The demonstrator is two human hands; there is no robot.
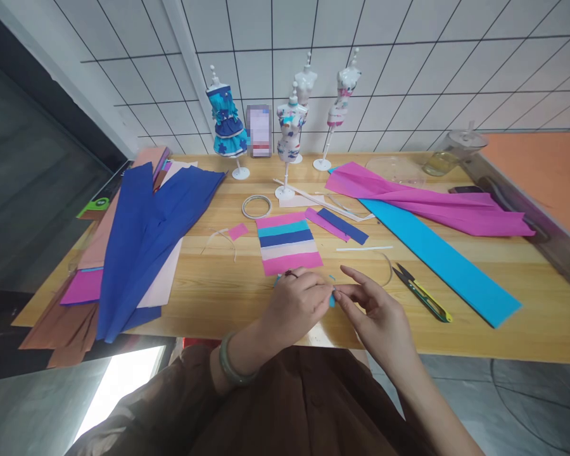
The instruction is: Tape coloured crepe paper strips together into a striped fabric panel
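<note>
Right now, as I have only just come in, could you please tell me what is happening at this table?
A person works with both hands close together: the left hand and right hand meet at the fingertips on a small blue piece, mostly hidden by the fingers. A striped sheet lies flat just beyond them, and the snips lie to the right of the right hand. Towards the wall stand four small mannequins, one wearing a blue outfit.

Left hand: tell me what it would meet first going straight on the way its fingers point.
The left hand would most likely meet the right hand at its thumb and forefinger; a small blue piece shows there, though actual contact is hard to judge.
</note>
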